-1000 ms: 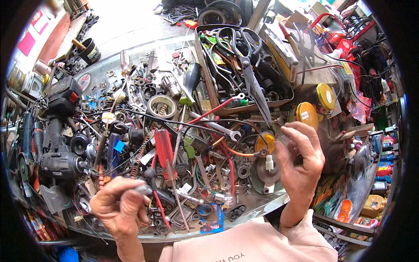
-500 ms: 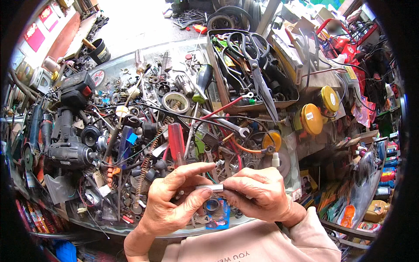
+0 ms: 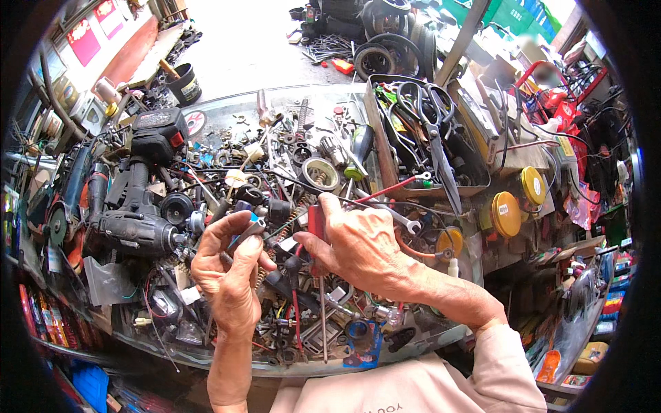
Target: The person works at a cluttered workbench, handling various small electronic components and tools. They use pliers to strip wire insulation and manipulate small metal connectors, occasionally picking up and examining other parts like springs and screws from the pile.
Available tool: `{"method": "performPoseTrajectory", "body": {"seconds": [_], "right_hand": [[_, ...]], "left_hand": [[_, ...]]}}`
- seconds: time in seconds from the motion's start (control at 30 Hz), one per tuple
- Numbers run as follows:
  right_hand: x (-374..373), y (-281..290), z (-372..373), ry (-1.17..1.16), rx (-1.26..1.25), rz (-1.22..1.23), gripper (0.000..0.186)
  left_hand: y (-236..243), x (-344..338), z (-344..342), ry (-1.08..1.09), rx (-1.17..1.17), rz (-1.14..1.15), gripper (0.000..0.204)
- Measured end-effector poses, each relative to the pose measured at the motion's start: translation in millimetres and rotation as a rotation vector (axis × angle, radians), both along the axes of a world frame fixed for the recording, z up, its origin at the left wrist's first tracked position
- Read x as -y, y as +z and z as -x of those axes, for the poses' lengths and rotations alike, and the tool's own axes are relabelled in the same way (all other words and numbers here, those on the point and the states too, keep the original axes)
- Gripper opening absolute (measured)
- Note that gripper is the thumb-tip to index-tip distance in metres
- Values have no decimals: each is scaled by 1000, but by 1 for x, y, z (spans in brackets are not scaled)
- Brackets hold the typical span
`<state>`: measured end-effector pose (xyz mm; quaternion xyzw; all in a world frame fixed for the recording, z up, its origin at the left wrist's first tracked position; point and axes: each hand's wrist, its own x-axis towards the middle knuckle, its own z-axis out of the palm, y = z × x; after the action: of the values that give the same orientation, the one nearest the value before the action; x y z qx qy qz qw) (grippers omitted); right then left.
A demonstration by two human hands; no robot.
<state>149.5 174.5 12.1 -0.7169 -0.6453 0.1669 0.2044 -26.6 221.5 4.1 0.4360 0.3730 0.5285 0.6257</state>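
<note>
Pinched between the thumb and fingers of my left hand point(image 3: 231, 275) is a small silver rectangular metal piece point(image 3: 255, 227), raised over the cluttered bench. My right hand point(image 3: 368, 241) reaches across the middle of the bench, thumb and index finger on either side of the red handle of a screwdriver point(image 3: 316, 227). The screwdriver's thin shaft points toward me over loose parts. Its handle is partly covered by my fingers. A roll of tape point(image 3: 320, 175) lies just beyond that hand. Near the front edge is a blue card point(image 3: 368, 344) with a black ring on it.
A black cordless impact wrench point(image 3: 134, 230) lies at the left. An open metal box point(image 3: 375, 131) of scissors and pliers stands at the back right, with yellow-lidded jars point(image 3: 506, 215) beside it. A combination wrench point(image 3: 399, 219), wires, springs and small hardware crowd the glass-topped bench.
My hands, together at the metal piece before, have separated. My right hand has let go of it and moved forward onto the red screwdriver. My left hand keeps the piece. The view has shifted.
</note>
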Motion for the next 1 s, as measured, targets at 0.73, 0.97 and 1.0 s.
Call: {"method": "performPoseTrajectory", "body": {"seconds": [0.73,0.97,1.0], "right_hand": [[34,6,4,651,483,-279,21],[43,35,-21,638,290,-299,32],[47,47,-25,580,281,-278,33]], "left_hand": [[-5,1,-3,14,-46,67,19],[0,0,-3,-11,-63,67,27],[-1,0,-1,-3,-79,63,28]]}}
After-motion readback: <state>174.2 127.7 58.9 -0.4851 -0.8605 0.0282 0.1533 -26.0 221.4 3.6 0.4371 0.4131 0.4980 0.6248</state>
